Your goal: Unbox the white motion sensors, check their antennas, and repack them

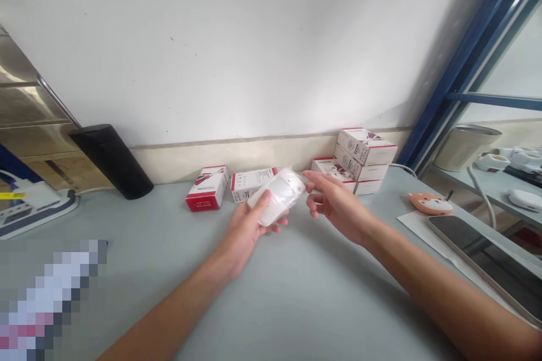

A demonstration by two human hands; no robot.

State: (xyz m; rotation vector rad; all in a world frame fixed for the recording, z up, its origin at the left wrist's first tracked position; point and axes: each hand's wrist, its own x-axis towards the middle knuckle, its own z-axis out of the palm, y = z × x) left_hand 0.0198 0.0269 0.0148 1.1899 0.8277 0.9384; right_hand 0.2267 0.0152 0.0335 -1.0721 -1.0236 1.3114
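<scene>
My left hand (254, 217) is closed around a white motion sensor (277, 197) in a clear plastic bag, thumb on top and fingers underneath. It is held tilted above the grey table. At its upper right end is my right hand (332, 194), fingers bent and apart; whether the index fingertip touches the bag I cannot tell. Behind the sensor lies a white box with red edges (249, 180), partly covered by it. Left of that is another red and white box (207, 187). Several similar boxes (370, 149) are stacked behind my right hand.
A black cylinder (112, 161) and a power strip (38, 211) are at the left. On the right lie an orange animal-shaped object (429, 203) and a dark phone-like slab (486, 262) on paper. Beyond the blue frame (449, 67), a shelf holds a beige container (468, 146) and white devices.
</scene>
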